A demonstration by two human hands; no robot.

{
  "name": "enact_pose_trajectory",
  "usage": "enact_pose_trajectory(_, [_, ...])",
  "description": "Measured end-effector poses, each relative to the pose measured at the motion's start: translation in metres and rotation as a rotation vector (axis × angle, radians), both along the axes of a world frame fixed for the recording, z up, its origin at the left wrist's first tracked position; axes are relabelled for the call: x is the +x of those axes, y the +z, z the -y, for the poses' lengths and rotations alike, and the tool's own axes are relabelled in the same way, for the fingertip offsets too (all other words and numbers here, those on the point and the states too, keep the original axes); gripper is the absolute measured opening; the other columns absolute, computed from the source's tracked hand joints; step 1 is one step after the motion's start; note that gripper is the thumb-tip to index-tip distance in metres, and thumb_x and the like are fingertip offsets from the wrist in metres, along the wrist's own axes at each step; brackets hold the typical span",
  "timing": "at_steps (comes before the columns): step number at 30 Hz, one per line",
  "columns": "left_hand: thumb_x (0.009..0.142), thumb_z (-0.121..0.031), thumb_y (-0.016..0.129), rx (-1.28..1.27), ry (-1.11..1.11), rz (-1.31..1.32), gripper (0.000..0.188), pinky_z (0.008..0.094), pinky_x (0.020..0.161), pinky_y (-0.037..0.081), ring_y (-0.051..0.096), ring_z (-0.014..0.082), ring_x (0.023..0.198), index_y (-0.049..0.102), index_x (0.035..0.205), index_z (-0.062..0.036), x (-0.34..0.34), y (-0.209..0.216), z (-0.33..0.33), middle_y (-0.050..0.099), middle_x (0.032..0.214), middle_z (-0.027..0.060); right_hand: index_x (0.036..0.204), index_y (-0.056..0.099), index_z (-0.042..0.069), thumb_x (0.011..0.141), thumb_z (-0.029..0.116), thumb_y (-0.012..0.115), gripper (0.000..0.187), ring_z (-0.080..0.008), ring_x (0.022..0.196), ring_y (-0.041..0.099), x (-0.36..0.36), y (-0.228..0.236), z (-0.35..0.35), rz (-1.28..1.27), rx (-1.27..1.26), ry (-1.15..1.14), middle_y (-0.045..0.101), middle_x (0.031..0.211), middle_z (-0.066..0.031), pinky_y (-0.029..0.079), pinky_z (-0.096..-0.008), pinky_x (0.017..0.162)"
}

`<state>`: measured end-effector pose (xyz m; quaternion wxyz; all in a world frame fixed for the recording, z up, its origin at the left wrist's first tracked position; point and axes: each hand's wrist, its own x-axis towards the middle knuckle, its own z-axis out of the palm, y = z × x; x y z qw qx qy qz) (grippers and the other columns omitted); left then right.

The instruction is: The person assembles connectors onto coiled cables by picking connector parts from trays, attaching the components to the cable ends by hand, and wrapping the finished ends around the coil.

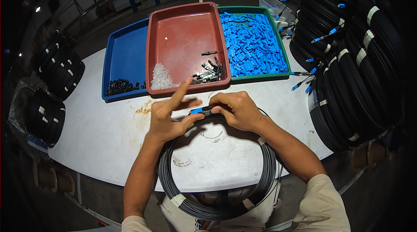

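Inward from the near edge of the table (104,145), my right grip (239,109) is holding the black cable end (207,108), probably for steadying its blue connector (196,110); my left grip (164,120) is standing wide alongside.

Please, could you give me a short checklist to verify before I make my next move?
1. Right hand pinching the black piece: ok.
2. Left hand gripping the blue connector: cannot tell; index finger is raised.
3. Blue connector joined to the black piece: cannot tell.
4. Cable coil banded: ok, white bands visible.
5. Coil wholly on the table: not ok, it overhangs the near edge.
6. More blue connectors in the green tray: ok.
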<state>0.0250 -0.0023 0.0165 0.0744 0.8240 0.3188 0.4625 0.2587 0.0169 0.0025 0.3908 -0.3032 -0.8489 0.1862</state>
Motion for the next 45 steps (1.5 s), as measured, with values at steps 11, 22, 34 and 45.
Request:
enact_pose_trajectory(11, [0.077,-0.040,0.081,-0.191,-0.400,-0.191,0.064,0.0331,0.079,0.059,0.072,0.0212,0.097,0.066,0.132,-0.0102,-0.018,0.038,0.153,0.069,0.126,0.0084,0.123,0.061,0.002,0.085,-0.015,0.059,0.042,-0.0252,0.100,0.068,0.024,0.003,-0.022,0.154,-0.376,0.017,0.070,0.114,-0.0143,0.054,-0.0370,0.090])
enact_pose_trajectory(22, [0.092,-0.026,0.066,0.330,-0.010,-0.582,0.050,0.0182,0.049,0.041,0.047,0.0055,0.054,0.055,0.138,-0.0447,0.014,-0.060,0.221,0.065,0.091,-0.0046,0.120,0.064,0.007,0.087,0.005,0.070,0.034,-0.0242,0.107,0.065,0.061,0.053,0.025,0.322,-0.276,-0.136,0.069,0.119,-0.0078,0.053,-0.0406,0.089])
enact_pose_trajectory(34, [0.089,-0.024,0.070,0.368,0.026,-0.145,0.038,0.0201,0.043,0.035,0.047,0.0044,0.049,0.067,0.126,-0.0330,0.032,0.035,0.212,0.068,0.084,-0.0022,0.113,0.066,-0.002,0.089,0.002,0.067,0.025,-0.0156,0.098,0.066,0.168,0.069,0.180,-0.165,-0.398,-0.471,0.070,0.105,-0.0087,0.052,-0.0307,0.089])
enact_pose_trajectory(45, [0.095,-0.011,0.070,-0.718,-0.029,0.966,0.054,0.0181,0.048,0.043,0.053,0.0050,0.055,0.039,0.140,-0.0088,0.006,0.073,0.184,0.065,0.090,0.0053,0.115,0.064,-0.001,0.094,0.005,0.066,0.022,-0.0107,0.091,0.065,0.121,0.068,0.248,-0.507,-0.458,-0.583,0.070,0.107,-0.0077,0.051,-0.0242,0.079])
